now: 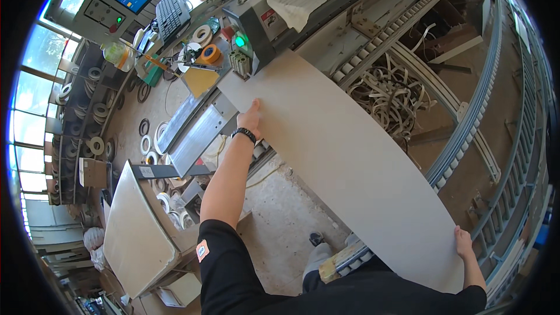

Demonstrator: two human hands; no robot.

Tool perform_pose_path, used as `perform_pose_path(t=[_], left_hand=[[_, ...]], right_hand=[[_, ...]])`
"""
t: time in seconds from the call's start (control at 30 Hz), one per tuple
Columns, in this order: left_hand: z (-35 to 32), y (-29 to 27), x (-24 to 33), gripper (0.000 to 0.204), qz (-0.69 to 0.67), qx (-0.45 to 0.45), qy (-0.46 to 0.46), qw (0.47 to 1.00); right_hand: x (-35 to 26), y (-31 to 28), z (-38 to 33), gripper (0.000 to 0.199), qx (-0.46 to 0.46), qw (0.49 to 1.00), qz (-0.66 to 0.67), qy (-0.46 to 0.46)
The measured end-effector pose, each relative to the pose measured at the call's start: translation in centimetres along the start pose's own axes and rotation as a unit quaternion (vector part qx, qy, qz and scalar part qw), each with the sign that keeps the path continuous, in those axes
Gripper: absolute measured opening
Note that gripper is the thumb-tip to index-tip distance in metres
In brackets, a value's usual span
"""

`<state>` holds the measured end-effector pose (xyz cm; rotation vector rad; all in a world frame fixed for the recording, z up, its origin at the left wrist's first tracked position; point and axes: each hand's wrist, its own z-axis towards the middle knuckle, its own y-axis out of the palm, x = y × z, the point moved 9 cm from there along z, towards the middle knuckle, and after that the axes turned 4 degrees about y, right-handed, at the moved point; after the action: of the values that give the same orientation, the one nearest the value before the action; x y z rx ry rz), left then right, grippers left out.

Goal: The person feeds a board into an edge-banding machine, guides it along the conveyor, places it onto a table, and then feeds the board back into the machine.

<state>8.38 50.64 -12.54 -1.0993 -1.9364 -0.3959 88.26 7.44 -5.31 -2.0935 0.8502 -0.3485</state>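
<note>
Panel (344, 157), long, pale grey, is lying across the frame's middle, its upper-left end nearing the machine (303, 6), not yet fed in. Left hand (249, 118) is gripping its edge; right hand (464, 244) is clasping the lower-right corner.

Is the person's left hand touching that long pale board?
Touching. The head view shows the left hand pressed on the long pale board's near edge, fingers over it.
</note>
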Motion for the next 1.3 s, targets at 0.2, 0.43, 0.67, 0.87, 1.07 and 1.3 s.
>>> perform_pose_path(t=[0.2, 0.43, 0.67, 0.87, 1.07, 1.3], left_hand=[[1.4, 5.6, 0.3, 0.066, 0.009, -0.014, 0.003, 1.000], [1.7, 13.9, 2.6, 0.066, 0.024, -0.019, 0.039, 0.999], [3.3, 22.2, 3.3, 0.063, -0.018, -0.062, 0.079, 0.995], [8.6, 23.2, 6.1, 0.061, -0.005, -0.055, 0.052, 0.997], [-4.8, 27.2, 4.4, 0.083, 0.227, -0.266, 0.102, 0.931], [-35.7, 21.0, -8.5, 0.039, 0.182, -0.310, 0.596, 0.718]], right_hand=[[0.7, -3.1, 4.6, 0.072, -0.005, 1.000, -0.022, -0.013], [-0.2, -8.3, 9.9, 0.073, 0.026, 0.999, -0.025, -0.017], [0.9, -12.6, 14.0, 0.067, 0.076, 0.997, -0.027, -0.016], [-6.2, -11.7, 11.9, 0.044, 0.431, 0.891, -0.058, -0.131], [-10.3, -2.4, -7.5, 0.047, 0.329, 0.924, -0.036, -0.193], [11.0, 21.4, -15.7, 0.043, 0.002, 0.984, 0.066, 0.165]])
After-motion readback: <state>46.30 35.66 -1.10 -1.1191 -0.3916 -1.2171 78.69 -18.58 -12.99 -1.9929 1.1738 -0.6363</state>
